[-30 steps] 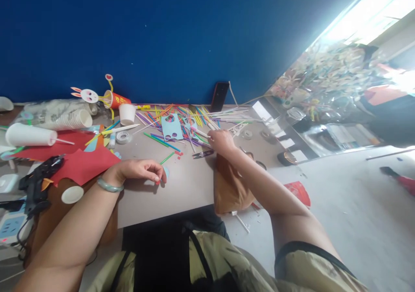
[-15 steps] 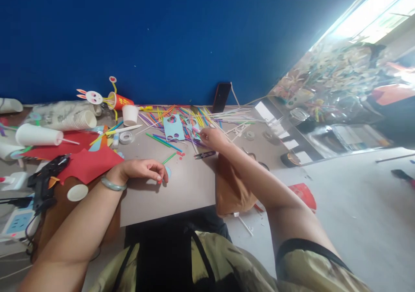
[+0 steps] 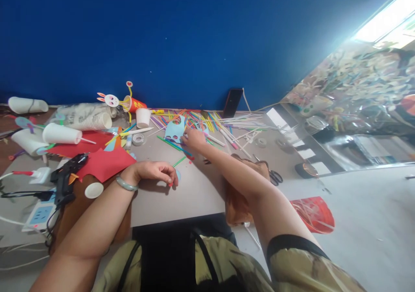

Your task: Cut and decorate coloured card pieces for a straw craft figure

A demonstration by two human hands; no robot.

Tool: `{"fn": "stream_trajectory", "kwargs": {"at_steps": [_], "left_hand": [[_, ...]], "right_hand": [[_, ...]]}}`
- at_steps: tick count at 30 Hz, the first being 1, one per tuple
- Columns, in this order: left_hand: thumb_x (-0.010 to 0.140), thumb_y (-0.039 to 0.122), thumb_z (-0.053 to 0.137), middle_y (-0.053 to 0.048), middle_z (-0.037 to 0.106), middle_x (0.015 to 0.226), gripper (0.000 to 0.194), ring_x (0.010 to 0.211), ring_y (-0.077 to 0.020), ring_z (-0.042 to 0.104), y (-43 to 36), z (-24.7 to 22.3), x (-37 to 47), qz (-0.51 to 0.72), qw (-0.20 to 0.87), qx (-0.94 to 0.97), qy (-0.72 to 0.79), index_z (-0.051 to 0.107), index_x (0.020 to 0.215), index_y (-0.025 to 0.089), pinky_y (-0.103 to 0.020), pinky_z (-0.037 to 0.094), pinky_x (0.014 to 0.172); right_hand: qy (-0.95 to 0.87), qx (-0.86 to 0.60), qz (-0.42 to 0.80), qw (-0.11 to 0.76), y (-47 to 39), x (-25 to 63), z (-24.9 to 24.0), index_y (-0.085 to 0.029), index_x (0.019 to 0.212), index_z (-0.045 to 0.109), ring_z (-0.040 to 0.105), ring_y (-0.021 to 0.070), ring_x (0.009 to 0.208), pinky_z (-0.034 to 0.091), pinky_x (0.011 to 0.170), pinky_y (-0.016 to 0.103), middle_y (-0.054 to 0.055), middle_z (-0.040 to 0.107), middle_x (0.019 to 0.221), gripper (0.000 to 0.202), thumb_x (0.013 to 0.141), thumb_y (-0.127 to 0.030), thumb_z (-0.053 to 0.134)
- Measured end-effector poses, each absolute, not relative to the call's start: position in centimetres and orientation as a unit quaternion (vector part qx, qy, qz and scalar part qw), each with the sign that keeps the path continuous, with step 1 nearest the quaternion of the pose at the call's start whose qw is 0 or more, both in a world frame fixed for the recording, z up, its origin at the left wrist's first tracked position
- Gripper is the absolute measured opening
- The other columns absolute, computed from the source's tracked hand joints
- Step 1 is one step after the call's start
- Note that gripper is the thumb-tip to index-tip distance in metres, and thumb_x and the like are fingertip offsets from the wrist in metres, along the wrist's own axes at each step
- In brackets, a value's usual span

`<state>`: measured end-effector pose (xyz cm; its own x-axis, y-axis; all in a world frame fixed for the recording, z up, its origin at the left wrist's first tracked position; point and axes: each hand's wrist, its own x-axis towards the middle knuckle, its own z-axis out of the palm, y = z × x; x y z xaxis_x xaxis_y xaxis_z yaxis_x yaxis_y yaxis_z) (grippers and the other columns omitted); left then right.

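Observation:
My left hand [image 3: 157, 172], with a jade-coloured bangle at the wrist, rests low over the table. Its fingers are closed on a small red piece [image 3: 170, 184]. A light-blue paper disc [image 3: 178, 176] lies partly behind these fingertips. Farther forward, my right hand [image 3: 195, 139] has its fingers closed at the right edge of a light-blue sheet of paper [image 3: 174, 129] with round holes cut in it. A second cut-out light-blue piece [image 3: 203, 127] shows just behind that hand. Beneath my right forearm, small black snips [image 3: 206, 162] are mostly hidden.
Coloured straws [image 3: 212, 121] are heaped along the blue wall, near a propped phone [image 3: 232, 103]. Paper cups [image 3: 143, 118], red paper [image 3: 106, 164], a tape roll [image 3: 138, 139] and a glue gun [image 3: 66, 179] lie left. Scissors [image 3: 275, 177] and a brown pouch [image 3: 238, 201] are at right.
My right hand has moved left, and the light-blue sheet has shifted left and tilted with it. My left hand stays on the red piece. The view has turned slightly left.

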<state>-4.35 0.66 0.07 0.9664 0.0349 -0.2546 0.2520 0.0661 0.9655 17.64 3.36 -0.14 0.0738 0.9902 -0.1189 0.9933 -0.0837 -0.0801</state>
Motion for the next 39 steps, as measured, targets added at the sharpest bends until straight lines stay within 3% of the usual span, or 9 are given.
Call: {"fn": "stream_trajectory", "kwargs": {"at_steps": [8,19,28,33,39], "left_hand": [[0.082,0.038,0.072,-0.011,0.074,0.099,0.024,0.082,-0.0177,0.066,0.8,-0.6,-4.4,-0.073,0.731,0.672,0.1,0.074,0.082,0.014,-0.027,0.049,0.074],[0.086,0.037,0.068,-0.011,0.073,0.102,0.027,0.085,-0.0155,0.063,1.1,-1.1,-4.5,-0.088,0.714,0.69,0.085,0.073,0.094,0.012,-0.025,0.048,0.077],[0.087,0.037,0.068,-0.011,0.072,0.1,0.027,0.084,-0.0158,0.063,1.0,-1.0,-4.7,-0.086,0.72,0.682,0.088,0.072,0.094,0.011,-0.024,0.047,0.074],[0.084,0.036,0.071,-0.011,0.073,0.098,0.025,0.082,-0.0156,0.063,1.0,-1.3,-4.7,-0.08,0.733,0.668,0.096,0.068,0.082,0.011,-0.025,0.047,0.073],[0.083,0.036,0.072,-0.011,0.073,0.101,0.025,0.085,-0.0162,0.064,0.8,-1.1,-4.7,-0.084,0.73,0.668,0.118,0.07,0.083,0.011,-0.026,0.047,0.079]], "right_hand": [[0.709,0.7,-0.079,-0.025,1.9,16.7,-0.9,-0.029,0.133,0.059,0.066,0.0264,0.104,0.046,0.08,0.033,0.009,0.073,0.115,0.042,0.095,-0.041,0.048],[0.604,0.793,-0.049,-0.07,1.7,27.8,1.6,-0.02,0.096,0.074,0.066,0.0218,0.084,0.044,0.069,0.028,0.007,0.076,0.092,0.023,0.083,-0.024,0.056],[0.555,0.826,-0.047,-0.085,-0.8,33.6,2.0,-0.019,0.088,0.076,0.065,0.021,0.077,0.043,0.064,0.027,0.006,0.075,0.083,0.021,0.074,-0.022,0.06],[0.518,0.84,0.005,-0.163,-2.0,36.6,2.6,-0.018,0.082,0.074,0.064,0.0221,0.075,0.045,0.067,0.03,0.007,0.074,0.08,0.018,0.074,-0.024,0.059],[0.479,0.828,0.086,-0.277,-2.6,38.9,4.8,-0.017,0.091,0.072,0.064,0.0236,0.076,0.048,0.077,0.036,0.009,0.073,0.085,0.024,0.075,-0.023,0.056]]}}
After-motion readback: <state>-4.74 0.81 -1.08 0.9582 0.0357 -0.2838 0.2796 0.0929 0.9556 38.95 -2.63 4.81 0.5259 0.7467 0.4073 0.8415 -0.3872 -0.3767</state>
